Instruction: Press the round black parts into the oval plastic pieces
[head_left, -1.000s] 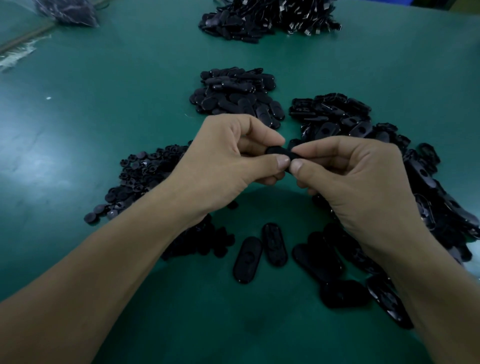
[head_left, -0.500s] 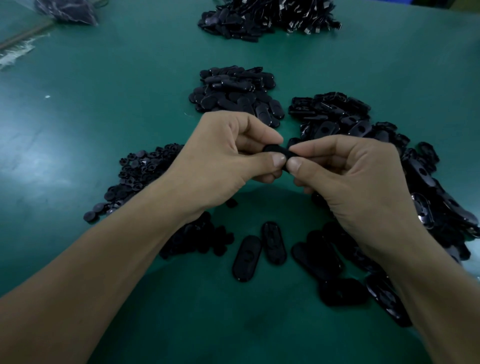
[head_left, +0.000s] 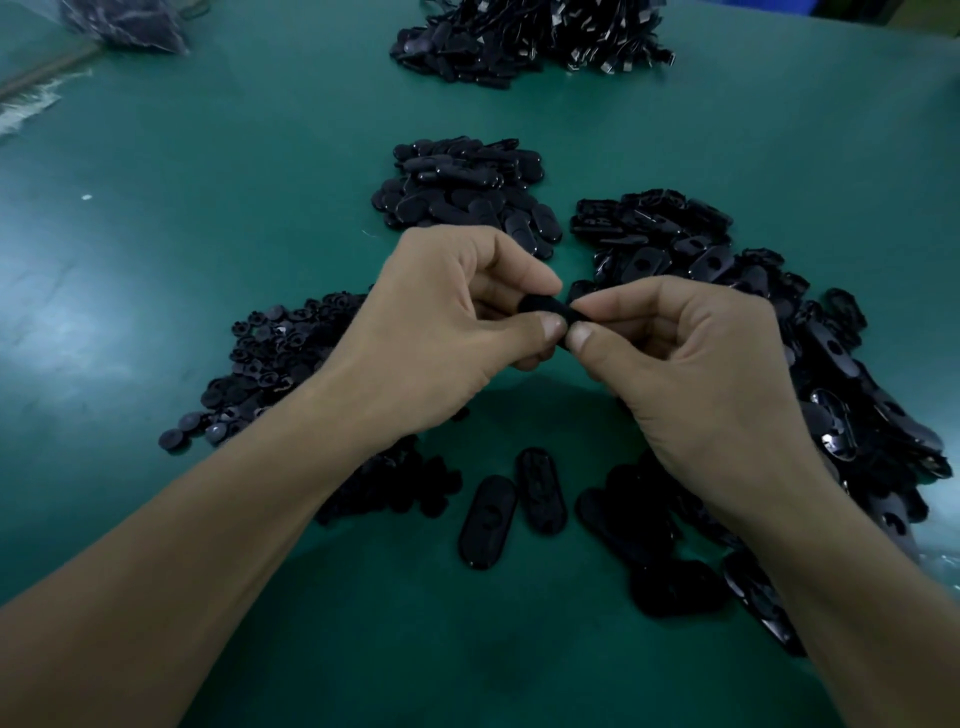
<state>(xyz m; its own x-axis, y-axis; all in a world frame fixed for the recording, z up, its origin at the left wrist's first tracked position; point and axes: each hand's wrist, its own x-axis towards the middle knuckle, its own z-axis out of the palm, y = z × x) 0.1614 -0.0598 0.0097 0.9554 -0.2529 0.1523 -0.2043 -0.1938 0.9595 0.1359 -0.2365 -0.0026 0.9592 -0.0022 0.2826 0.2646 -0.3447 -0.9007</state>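
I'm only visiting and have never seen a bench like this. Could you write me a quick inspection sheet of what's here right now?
Surface: green table, dimly lit.
Job's things: heap of round parts on the left; heap of oval pieces on the right; two loose ovals near the front; small black piece held above the table.
Clutter: middle heap of ovals; far heap of dark bits; plastic bag at the far left.
Hands: left hand and right hand both pinch the small black piece, thumbs almost meeting.
Cables: nothing seen.
Surroundings: only slivers past the table's far edge, too small to tell.
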